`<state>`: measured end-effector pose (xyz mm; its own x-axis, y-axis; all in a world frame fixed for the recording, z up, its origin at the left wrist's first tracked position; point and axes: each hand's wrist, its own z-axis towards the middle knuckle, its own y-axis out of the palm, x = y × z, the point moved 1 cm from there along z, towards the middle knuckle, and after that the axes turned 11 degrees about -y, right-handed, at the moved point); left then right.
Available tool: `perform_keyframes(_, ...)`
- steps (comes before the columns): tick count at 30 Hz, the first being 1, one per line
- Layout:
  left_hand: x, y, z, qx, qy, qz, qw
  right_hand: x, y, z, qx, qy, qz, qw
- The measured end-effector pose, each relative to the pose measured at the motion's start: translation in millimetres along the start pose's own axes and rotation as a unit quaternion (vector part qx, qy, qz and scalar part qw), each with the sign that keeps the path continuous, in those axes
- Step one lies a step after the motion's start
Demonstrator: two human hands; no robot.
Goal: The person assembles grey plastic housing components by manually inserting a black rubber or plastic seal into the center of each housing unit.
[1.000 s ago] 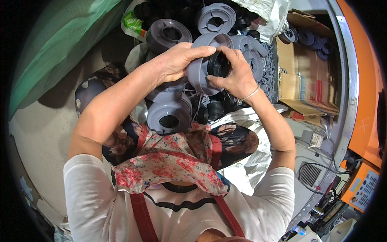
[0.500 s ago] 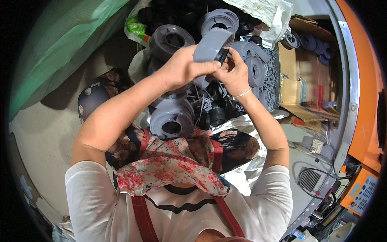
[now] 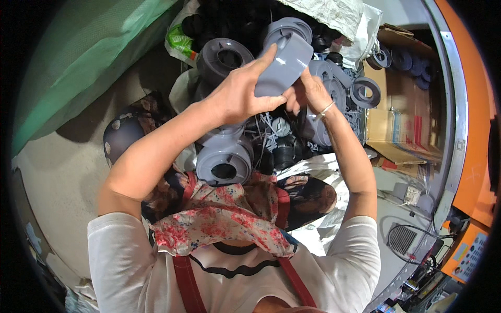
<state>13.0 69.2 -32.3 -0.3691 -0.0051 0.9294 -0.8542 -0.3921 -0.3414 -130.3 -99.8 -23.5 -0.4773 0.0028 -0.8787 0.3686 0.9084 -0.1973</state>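
Note:
My left hand (image 3: 242, 88) grips a grey plastic ring-shaped part (image 3: 284, 65), thumb below and fingers over its far side. The part is tilted, so its smooth outer wall faces me. My right hand (image 3: 315, 94) is at the right edge of the same part, fingers curled against it; some fingertips are hidden behind it. Beneath both hands lie more grey rings, including one with a round central hole (image 3: 224, 163) near my lap and another (image 3: 224, 57) behind my left wrist. Black round pieces (image 3: 286, 151) and thin grey plastic scraps lie among them.
To the right stands an open cardboard box (image 3: 378, 117) with several grey rings (image 3: 402, 60) inside. A loose grey ring (image 3: 365, 93) is at its left edge. White sacking (image 3: 334, 18) lies behind the pile, green sheeting (image 3: 78, 62) hangs left, and an orange machine (image 3: 475, 172) borders the right.
The held part has turned so its outer wall faces me, and the black piece at my right fingers is out of sight. A loose ring now shows by the box's left edge.

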Motion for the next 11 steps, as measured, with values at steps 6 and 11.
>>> perform_keyframes(6,-23.4,-5.3,7.9,-0.091,-0.125,0.322,0.934,-1.8,-67.6,100.5,0.144,-0.28,-0.608,0.729)
perform_keyframes(11,-21.4,-10.9,20.3,-0.109,-0.149,0.301,0.936,-13.0,-74.0,182.6,-0.005,-0.128,-0.722,0.68)
